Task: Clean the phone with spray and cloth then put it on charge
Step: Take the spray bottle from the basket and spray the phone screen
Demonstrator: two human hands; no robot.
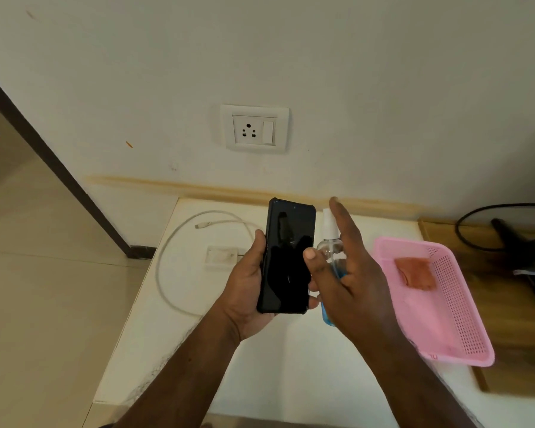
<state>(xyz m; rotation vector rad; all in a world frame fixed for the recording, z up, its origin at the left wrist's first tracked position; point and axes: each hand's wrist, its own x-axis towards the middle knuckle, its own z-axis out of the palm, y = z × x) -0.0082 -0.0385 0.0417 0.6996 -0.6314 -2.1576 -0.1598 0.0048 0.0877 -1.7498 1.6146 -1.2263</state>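
Two hands work above the white table (260, 366): the left hand (244, 282) grips the phone (288, 257) upright, the right hand (349, 267) holds the spray bottle (332, 242) just beside it, index finger raised. A misaimed squirt could wet the charger (221, 257) beyond the phone.

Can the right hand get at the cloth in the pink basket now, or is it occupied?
Probably not yet: the right hand grips the spray bottle. The cloth lies uncovered in the pink basket just beside it, so the way is free once the bottle is put down.
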